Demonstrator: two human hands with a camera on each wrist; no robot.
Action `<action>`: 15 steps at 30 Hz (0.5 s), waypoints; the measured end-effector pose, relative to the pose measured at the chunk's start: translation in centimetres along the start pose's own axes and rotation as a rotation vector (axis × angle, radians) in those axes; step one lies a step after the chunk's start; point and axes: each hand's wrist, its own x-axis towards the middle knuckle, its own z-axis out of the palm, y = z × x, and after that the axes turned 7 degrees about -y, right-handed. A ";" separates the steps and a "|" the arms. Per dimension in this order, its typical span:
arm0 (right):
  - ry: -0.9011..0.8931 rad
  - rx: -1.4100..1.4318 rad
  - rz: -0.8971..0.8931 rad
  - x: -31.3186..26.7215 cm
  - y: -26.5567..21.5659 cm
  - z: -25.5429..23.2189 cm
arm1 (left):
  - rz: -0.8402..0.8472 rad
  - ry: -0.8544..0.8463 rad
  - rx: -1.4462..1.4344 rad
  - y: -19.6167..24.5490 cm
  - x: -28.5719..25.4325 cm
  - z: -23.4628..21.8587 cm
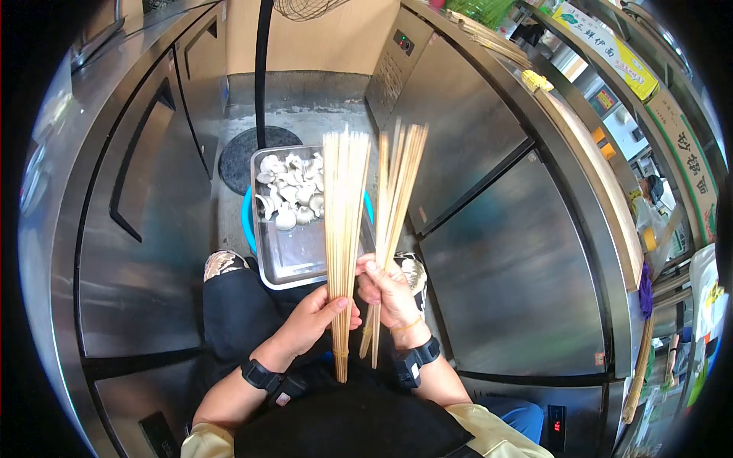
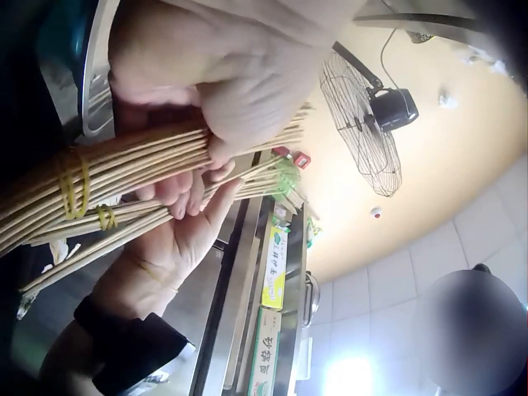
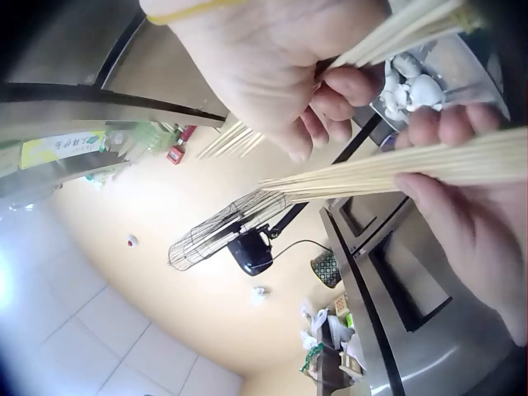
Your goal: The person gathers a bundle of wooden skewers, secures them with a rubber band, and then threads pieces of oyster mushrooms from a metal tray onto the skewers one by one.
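In the head view a thick bundle of thin wooden sticks stands nearly upright, gripped low down by the left hand. A smaller, looser bundle leans right, held by the right hand close beside it. Yellow bands circle the lower ends of both bundles, clearest in the left wrist view on the thick bundle. The right wrist view shows the left thumb lying along the thick bundle. Beyond the hands, a metal tray holds white mushroom-like pieces in its far half.
A blue rim shows under the tray. Steel cabinets stand left and right. A black pole rises behind the tray from a round dark base. Boxes lie on the right shelf.
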 end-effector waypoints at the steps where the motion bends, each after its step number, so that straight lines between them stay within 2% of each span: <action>1: 0.017 -0.005 -0.028 0.2 -0.5 -0.1 | 0.008 0.011 -0.068 0.2 0.0 0.0; 3: 0.047 -0.014 -0.086 0.4 -2.0 -0.6 | 0.147 0.052 -0.203 0.7 0.2 0.0; 5: 0.058 -0.055 -0.140 0.7 -3.7 -1.1 | 0.187 -0.032 -0.360 2.1 0.1 -1.1; 7: 0.093 -0.213 -0.183 1.3 -6.4 -0.8 | 0.156 -0.043 -0.288 3.3 -0.6 -1.4; 9: 0.156 -0.386 -0.253 2.1 -9.8 -0.3 | 0.060 -0.078 -0.078 3.9 -1.5 -1.9; 12: 0.164 -0.503 -0.385 3.4 -15.2 0.6 | -0.052 -0.162 0.132 3.6 -2.8 -1.8; 15: 0.096 -0.541 -0.511 4.4 -19.4 1.7 | -0.173 -0.273 0.075 2.5 -3.5 -2.2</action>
